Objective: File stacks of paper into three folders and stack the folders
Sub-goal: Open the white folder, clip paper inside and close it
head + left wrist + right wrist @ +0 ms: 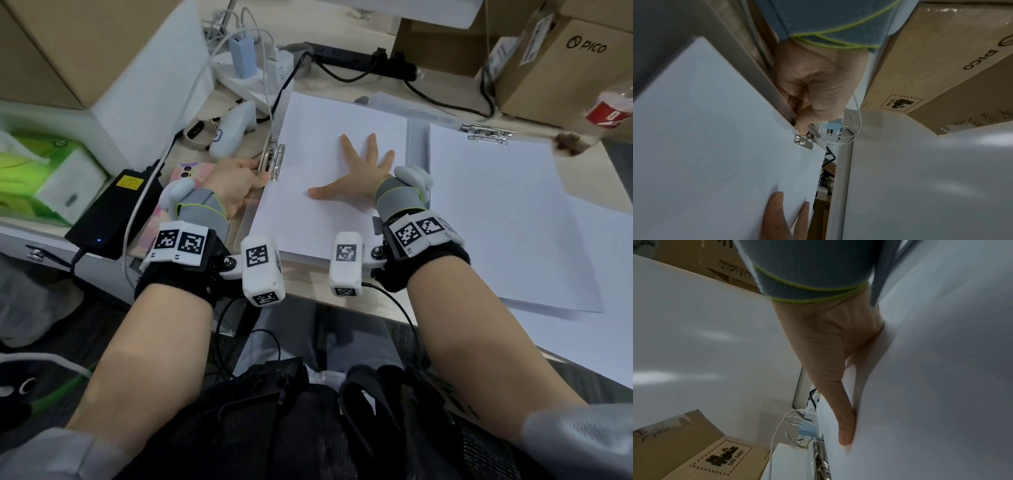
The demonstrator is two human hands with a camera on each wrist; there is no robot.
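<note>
A stack of white paper (329, 178) lies in an open clear folder (247, 212) in the middle of the desk. The folder's metal clip (274, 158) sits at the paper's left edge. My left hand (255, 173) pinches that clip (804, 140) with curled fingers (807, 123). My right hand (363, 164) lies flat on the sheet with fingers spread, and its fingers (844, 426) press on the paper (931, 369). A second folder's paper (496, 212) lies to the right under its own clip (486, 132).
Left of the folder are a pink phone (186, 174), a black power pack (113, 212), a white controller (236, 126) and a green tissue box (41, 178). A power strip (359, 61) and cables run behind. Cardboard boxes (561, 65) and a bottle (609, 113) stand at the back right.
</note>
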